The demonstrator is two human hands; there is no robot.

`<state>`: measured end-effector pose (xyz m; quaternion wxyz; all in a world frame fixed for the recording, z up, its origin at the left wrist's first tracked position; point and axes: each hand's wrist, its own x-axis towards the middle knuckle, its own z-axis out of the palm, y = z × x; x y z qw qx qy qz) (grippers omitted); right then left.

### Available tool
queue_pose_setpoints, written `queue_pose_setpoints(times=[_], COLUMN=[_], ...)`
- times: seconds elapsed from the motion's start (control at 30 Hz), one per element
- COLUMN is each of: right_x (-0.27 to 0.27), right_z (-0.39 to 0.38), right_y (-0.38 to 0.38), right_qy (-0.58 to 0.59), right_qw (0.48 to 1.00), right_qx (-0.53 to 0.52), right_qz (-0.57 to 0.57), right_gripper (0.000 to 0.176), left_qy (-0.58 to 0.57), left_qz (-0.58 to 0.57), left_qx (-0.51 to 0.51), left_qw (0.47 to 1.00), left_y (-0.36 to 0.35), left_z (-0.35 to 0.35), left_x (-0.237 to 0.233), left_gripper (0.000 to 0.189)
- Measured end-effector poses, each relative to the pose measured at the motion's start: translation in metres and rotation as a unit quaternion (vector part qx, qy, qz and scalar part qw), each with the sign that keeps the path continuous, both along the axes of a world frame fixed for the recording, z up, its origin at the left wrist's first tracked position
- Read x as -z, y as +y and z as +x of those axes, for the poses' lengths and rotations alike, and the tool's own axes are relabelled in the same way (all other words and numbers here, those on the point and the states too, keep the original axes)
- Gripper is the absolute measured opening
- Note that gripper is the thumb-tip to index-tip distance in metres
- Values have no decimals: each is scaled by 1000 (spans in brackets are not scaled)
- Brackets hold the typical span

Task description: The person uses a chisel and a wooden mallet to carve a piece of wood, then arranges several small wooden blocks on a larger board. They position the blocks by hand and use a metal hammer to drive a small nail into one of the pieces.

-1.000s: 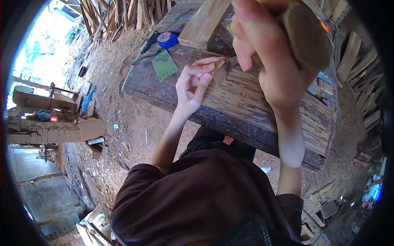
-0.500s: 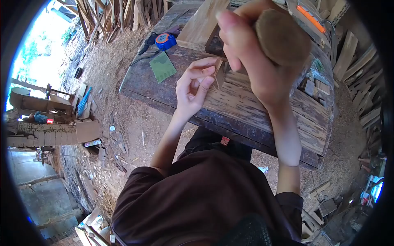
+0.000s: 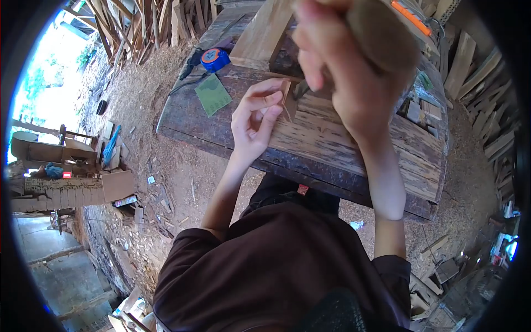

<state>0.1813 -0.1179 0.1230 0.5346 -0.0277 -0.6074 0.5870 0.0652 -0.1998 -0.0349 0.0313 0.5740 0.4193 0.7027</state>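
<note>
My left hand point(image 3: 257, 119) pinches a small thin piece of wood point(image 3: 286, 100) between thumb and fingers, tilted up from the workbench point(image 3: 188, 119). Raised close to the camera, my right hand point(image 3: 354, 83) is closed round a wooden tool with a thick round end point(image 3: 381, 36). The rest of that tool is hidden behind the hand. A streaked wooden board point(image 3: 318, 133) lies on the bench below both hands. Left of the left hand are a green square of sandpaper point(image 3: 213, 95) and a blue and orange tape measure point(image 3: 214, 60).
A larger plank point(image 3: 263, 36) rests at the back of the bench, beside an orange tool point(image 3: 412, 17). Small offcuts point(image 3: 423, 110) sit at the bench's right side. Wood strips point(image 3: 185, 22) lean behind, and sawdust covers the floor point(image 3: 149, 94).
The view has shifted slightly. My right hand has risen a little with the round-ended wooden tool. My left hand keeps its pinch on the small piece of wood.
</note>
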Motion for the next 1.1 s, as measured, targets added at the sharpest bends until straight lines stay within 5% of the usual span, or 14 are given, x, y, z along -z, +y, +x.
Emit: queue_pose_setpoints(times=[0.07,0.1,0.23,0.33,0.37,0.4,0.47,0.5,0.57,0.67,0.8,0.93,1.07,1.1], right_x=[-26,-19,20,-6,8,9,11,8,5,9,17,24,9,18], right_z=[21,12,-20,15,-10,-9,-10,-6,1,1,-11,-13,-13,-19], right_y=[-11,-25,24,1,7,18,15,19,26,23,21,18,23,-3], right_qy=[-186,-183,-45,-101,21,-78,-10,-8,127,91,20,-57,87,28], right_qw=[957,936,963,983,951,906,991,991,975,984,987,976,973,999], right_qx=[216,299,168,128,224,254,49,52,-160,-113,-23,71,1,11], right_qz=[60,39,208,83,213,329,121,125,85,106,155,196,212,40], right_gripper=[20,19,18,16,16,14,10,10,10,13,17,22,23,22], left_qy=[-8,-26,-20,-2,6,5,-42,-8,-6,-45,46,-26,35,9], left_qz=[0,-7,-3,-1,-10,-11,-13,8,-3,-27,10,-42,-9,-20], left_qx=[6,17,30,18,15,19,26,12,13,40,-6,6,-4,-10], left_qw=[1000,999,999,1000,1000,1000,999,1000,1000,998,999,999,999,1000], left_y=[-1,-3,-1,-4,-5,-5,-2,-1,-3,-5,-3,-5,-5,-6], left_z=[2,5,4,4,6,7,4,3,5,10,3,9,4,4], left_x=[-1,-3,-3,-6,-6,-5,-3,-3,-5,-6,-6,-4,-6,-6], left_gripper=[22,22,23,22,21,21,21,21,21,21,19,19,19,18])
